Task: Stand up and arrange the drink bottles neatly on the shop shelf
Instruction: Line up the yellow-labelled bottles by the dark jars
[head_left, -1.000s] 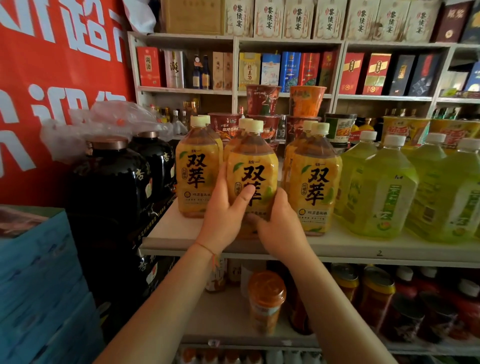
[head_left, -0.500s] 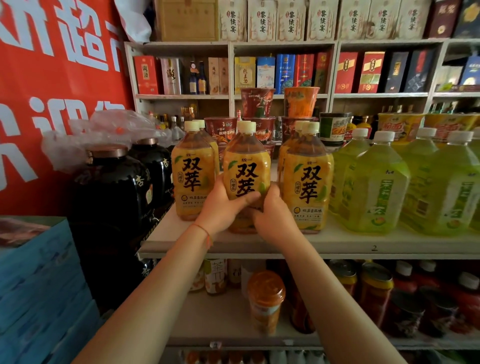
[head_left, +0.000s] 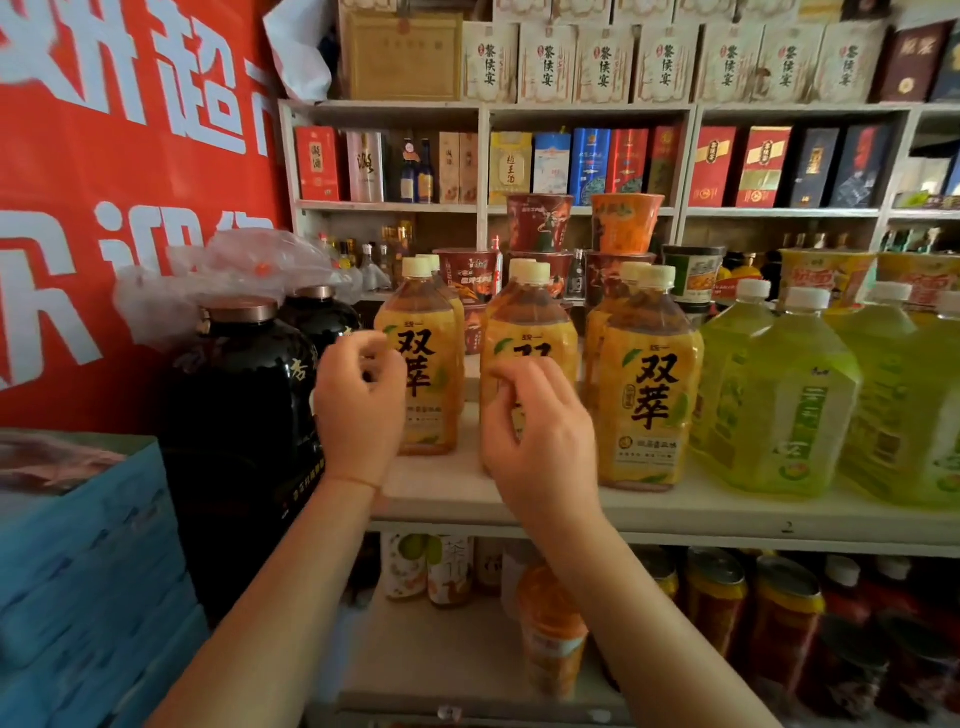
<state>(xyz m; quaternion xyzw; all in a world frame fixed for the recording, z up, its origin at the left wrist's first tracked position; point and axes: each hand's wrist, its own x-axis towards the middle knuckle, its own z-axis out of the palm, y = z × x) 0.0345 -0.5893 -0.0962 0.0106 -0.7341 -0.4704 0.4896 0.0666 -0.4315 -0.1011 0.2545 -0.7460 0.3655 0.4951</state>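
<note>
Three amber tea bottles with yellow labels stand upright in a front row on the white shelf (head_left: 701, 512): a left bottle (head_left: 426, 395), a middle bottle (head_left: 530, 322) and a right bottle (head_left: 649, 384), each with another bottle behind it. My left hand (head_left: 358, 410) hovers in front of the left bottle's left side, fingers loosely curled, holding nothing. My right hand (head_left: 540, 431) hangs in front of the middle bottle and hides its lower half, fingers curled and apart, not gripping it.
Large green tea bottles (head_left: 779, 395) fill the shelf to the right. Black jars (head_left: 239, 395) stand at the left, beside stacked blue boxes (head_left: 88, 545). Cup noodles (head_left: 540, 221) sit behind. Jars and an orange-lidded bottle (head_left: 550, 629) crowd the lower shelf.
Both hands let go of the middle bottle, which now stands on the shelf. They have pulled back; the left hand has shifted left to the first bottle.
</note>
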